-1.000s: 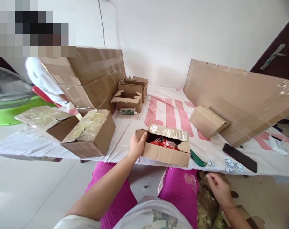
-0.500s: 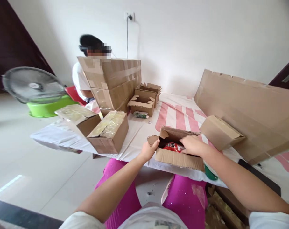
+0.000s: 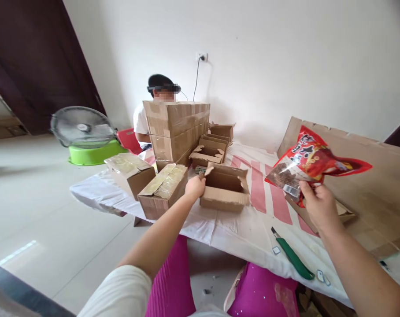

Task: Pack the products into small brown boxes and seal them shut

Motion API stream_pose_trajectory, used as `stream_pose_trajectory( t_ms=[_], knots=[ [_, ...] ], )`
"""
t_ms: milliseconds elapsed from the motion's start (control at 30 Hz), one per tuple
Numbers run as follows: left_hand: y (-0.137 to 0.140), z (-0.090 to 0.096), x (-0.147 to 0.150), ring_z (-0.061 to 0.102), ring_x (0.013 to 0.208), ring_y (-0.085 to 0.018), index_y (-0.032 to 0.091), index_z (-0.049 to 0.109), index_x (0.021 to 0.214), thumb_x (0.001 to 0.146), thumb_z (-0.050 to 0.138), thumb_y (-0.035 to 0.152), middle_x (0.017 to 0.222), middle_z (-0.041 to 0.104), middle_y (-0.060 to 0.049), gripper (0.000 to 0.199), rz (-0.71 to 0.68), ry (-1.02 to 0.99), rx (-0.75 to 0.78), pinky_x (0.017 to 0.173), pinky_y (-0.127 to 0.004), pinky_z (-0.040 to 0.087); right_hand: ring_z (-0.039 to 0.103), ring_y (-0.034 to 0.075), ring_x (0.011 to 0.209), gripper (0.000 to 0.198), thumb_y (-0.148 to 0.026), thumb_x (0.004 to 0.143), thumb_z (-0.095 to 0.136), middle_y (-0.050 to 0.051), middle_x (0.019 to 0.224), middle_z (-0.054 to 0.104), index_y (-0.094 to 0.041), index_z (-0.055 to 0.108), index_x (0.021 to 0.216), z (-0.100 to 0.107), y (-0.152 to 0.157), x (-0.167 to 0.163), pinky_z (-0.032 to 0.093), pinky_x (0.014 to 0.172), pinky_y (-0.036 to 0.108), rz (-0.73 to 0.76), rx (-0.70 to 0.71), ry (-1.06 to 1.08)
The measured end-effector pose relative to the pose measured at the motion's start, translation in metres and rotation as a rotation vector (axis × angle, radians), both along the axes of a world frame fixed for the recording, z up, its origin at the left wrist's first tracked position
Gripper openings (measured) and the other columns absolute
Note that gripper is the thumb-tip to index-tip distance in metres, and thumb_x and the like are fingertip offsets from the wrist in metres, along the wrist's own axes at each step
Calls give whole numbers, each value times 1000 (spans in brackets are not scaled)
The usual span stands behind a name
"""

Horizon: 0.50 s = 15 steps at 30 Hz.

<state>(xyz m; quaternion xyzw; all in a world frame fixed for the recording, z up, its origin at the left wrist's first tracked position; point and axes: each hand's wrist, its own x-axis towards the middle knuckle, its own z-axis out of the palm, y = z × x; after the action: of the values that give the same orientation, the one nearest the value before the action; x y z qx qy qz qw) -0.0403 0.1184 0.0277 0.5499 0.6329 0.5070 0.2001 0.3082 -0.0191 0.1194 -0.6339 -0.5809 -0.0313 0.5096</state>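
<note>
My right hand point(image 3: 320, 204) grips a red snack bag point(image 3: 314, 160) with a clear window by its lower edge, holding it up over the right side of the table. With fingers closed on its left end, my left hand point(image 3: 196, 186) holds an open cardboard box point(image 3: 224, 204). The part of the box's inside that shows is bare brown cardboard. A green utility knife point(image 3: 294, 257) with its dark tip pointing away lies near the table's front edge. Behind my right hand is another small cardboard box point(image 3: 345, 212), partly hidden by the bag and hand.
Taped boxes point(image 3: 162, 193) stand on the left, and a stack of cartons point(image 3: 176, 127) rises behind them. More open boxes point(image 3: 208, 152) line the back. A large cardboard sheet point(image 3: 378, 198) leans at right. A person point(image 3: 141, 121) sits behind the stack; a fan point(image 3: 83, 127) stands at left.
My right hand has lifted the red bag out of the box and carried it up and right. My left hand has moved the box back and left, uncovering the utility knife.
</note>
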Motion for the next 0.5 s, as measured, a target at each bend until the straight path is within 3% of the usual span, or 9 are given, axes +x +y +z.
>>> stream_pose_trajectory(
  t_ms=[133, 200, 267, 300, 367, 433, 500],
  knots=[
    [9, 6, -7, 50, 125, -34, 11, 53, 107, 83, 55, 26, 125, 53, -25, 29, 150, -18, 43, 103, -51, 38, 65, 23, 65, 41, -58, 77, 56, 7, 66, 69, -18, 65, 74, -33, -8, 3, 47, 58, 30, 66, -156, 5],
    [-6, -6, 5, 37, 135, -33, 10, 47, 118, 84, 55, 26, 141, 37, -26, 39, 176, -3, 122, 109, -52, 31, 66, 23, 69, 35, -51, 79, 55, 7, 71, 71, -18, 66, 79, -64, -9, -4, 50, 63, 31, 171, -249, -37],
    [-32, -28, 26, 25, 142, -32, 10, 46, 123, 85, 53, 28, 146, 30, -24, 42, 101, 63, 273, 114, -51, 23, 67, 24, 78, 28, -41, 81, 53, 7, 84, 72, -19, 67, 90, -99, -9, -16, 52, 71, 33, 287, -330, -66],
    [-47, -42, 37, 26, 141, -31, 11, 46, 123, 88, 49, 31, 144, 34, -23, 41, -12, 112, 363, 115, -50, 22, 67, 23, 81, 25, -37, 81, 53, 7, 88, 72, -20, 67, 93, -117, -10, -24, 52, 74, 34, 326, -374, -80],
    [-77, -69, 56, 30, 140, -28, 14, 43, 132, 92, 43, 38, 143, 38, -20, 46, -380, 193, 414, 114, -47, 27, 66, 24, 86, 23, -29, 78, 55, 8, 94, 71, -20, 68, 95, -147, -12, -38, 52, 79, 36, 379, -434, -108],
    [-100, -91, 68, 35, 137, -30, 21, 42, 138, 88, 51, 48, 143, 42, -16, 57, -782, 333, 288, 113, -48, 29, 64, 25, 96, 29, -25, 73, 60, 8, 102, 69, -21, 68, 101, -169, -17, -47, 50, 89, 40, 427, -430, -146],
    [-112, -103, 70, 34, 137, -34, 26, 43, 139, 74, 68, 54, 145, 43, -14, 75, -1018, 455, 155, 114, -53, 26, 58, 28, 111, 45, -23, 67, 66, 9, 115, 65, -22, 65, 112, -182, -24, -48, 44, 100, 45, 462, -407, -178]
  ],
)
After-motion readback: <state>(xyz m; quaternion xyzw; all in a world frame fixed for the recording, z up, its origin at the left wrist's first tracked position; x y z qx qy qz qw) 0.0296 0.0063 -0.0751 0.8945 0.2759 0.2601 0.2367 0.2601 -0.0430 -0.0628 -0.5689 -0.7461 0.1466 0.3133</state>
